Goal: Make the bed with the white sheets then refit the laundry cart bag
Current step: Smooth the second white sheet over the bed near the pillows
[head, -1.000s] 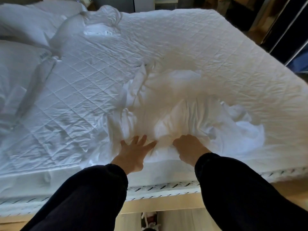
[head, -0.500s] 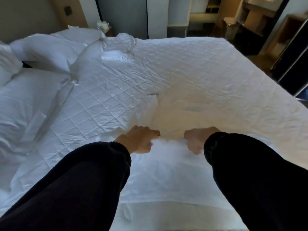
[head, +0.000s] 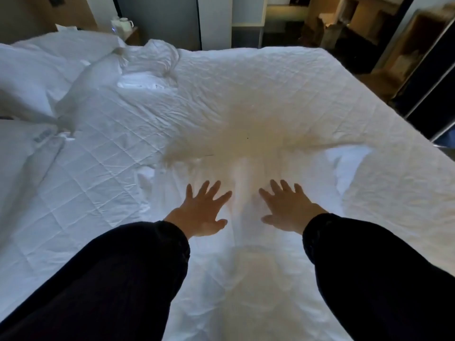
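A white sheet [head: 246, 279] lies spread over the near middle of the bed, blurred at its far edge where it billows. Under it shows the quilted mattress pad [head: 93, 168]. My left hand [head: 202, 212] and my right hand [head: 288, 210] are stretched forward over the sheet, side by side, fingers spread, holding nothing. Both arms are in dark sleeves. The laundry cart is not in view.
White pillows [head: 32, 77] and a crumpled white bundle [head: 152, 57] lie at the bed's far left. A white kettle [head: 123, 22] stands on a bedside table behind them. Wooden furniture and dark doors [head: 418, 77] line the right side beyond the bed.
Both hands gripped the bunched sheet before; now they have let go and opened, and the sheet has been flung forward and spreads out over the bed.
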Available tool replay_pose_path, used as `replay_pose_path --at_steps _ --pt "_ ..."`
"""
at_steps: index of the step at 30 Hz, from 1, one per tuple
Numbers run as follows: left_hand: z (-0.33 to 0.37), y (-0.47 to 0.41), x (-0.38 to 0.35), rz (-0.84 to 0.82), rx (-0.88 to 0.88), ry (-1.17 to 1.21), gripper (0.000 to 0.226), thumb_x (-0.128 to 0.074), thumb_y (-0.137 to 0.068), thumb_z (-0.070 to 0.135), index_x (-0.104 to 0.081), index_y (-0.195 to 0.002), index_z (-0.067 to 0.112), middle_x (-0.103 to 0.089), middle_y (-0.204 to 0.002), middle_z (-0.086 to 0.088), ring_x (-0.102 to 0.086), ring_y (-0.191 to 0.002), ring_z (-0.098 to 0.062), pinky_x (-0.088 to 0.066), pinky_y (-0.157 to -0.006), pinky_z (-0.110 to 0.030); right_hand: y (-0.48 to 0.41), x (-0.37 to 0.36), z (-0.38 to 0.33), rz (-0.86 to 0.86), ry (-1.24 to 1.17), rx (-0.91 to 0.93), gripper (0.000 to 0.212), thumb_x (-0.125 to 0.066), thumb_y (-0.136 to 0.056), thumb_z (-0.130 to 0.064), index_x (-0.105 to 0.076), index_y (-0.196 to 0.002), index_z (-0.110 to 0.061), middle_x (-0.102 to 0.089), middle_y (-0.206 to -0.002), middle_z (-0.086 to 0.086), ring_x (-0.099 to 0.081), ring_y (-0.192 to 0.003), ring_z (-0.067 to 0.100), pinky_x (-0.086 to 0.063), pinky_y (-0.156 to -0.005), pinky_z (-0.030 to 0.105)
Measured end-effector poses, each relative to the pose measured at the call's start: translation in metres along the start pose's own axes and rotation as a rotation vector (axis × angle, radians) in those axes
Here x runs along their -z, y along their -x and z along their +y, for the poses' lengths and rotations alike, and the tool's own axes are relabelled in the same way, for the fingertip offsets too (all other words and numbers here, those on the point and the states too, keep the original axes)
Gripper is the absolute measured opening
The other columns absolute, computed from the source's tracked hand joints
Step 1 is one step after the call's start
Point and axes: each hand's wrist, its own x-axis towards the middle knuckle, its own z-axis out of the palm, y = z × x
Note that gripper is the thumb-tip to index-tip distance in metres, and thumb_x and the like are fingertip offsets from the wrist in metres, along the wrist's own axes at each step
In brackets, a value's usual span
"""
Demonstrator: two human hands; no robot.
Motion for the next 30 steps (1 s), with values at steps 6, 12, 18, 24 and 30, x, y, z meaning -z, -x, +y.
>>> replay_pose_path --at_steps 6,12,18,24,30 --pt "-0.013 -0.047 -0.033 -0.019 0.038 -0.023 0.112 -0.057 -0.074 0.070 0.022 -0.146 0.037 0.029 -0.155 -0.008 0.022 -0.143 -0.034 0.010 -0.106 -0.070 -0.037 -0.033 0.001 0.103 0.088 -0.008 0.090 -0.069 -0.079 -0.043 -0.015 -0.145 -0.013 -0.024 -0.146 0.019 -0.029 -0.134 0.035 -0.021 -0.111 0.053" --pt "-0.012 -0.064 -0.082 0.014 0.054 -0.030 0.133 -0.066 -0.061 0.069 0.038 -0.137 0.033 0.037 -0.149 -0.015 0.024 -0.140 -0.040 0.003 -0.102 -0.075 -0.059 -0.064 -0.011 0.086 0.128 0.029 0.120 -0.071 -0.078 -0.042 0.024 -0.147 -0.015 0.023 -0.151 0.031 0.008 -0.142 0.050 -0.004 -0.110 0.067" --pt "-0.013 -0.073 -0.113 0.065 0.040 0.022 0.137 -0.064 -0.057 0.074 0.040 -0.136 0.032 0.040 -0.147 -0.014 0.029 -0.139 -0.040 0.005 -0.102 -0.076 -0.063 -0.106 -0.037 0.097 0.153 0.046 0.134 -0.077 -0.063 -0.058 0.018 -0.147 -0.013 0.011 -0.152 0.035 -0.002 -0.136 0.060 -0.005 -0.107 0.072" --pt "-0.016 -0.077 -0.121 0.063 0.029 0.037 0.137 -0.065 -0.054 0.073 0.034 -0.140 0.032 0.038 -0.149 -0.012 0.029 -0.139 -0.038 0.005 -0.101 -0.076 -0.074 -0.112 -0.039 0.131 0.110 0.003 0.115 -0.079 -0.069 -0.041 -0.003 -0.153 -0.019 -0.006 -0.155 0.029 -0.016 -0.137 0.055 -0.014 -0.109 0.068" --pt "-0.013 -0.074 -0.119 0.083 0.032 -0.012 0.132 -0.062 -0.057 0.074 0.027 -0.144 0.031 0.037 -0.149 -0.014 0.028 -0.139 -0.039 0.005 -0.102 -0.075 -0.078 -0.112 -0.036 0.129 0.047 0.013 0.083 -0.054 -0.091 -0.022 0.003 -0.151 -0.024 0.001 -0.157 0.022 -0.012 -0.141 0.049 -0.013 -0.113 0.060"
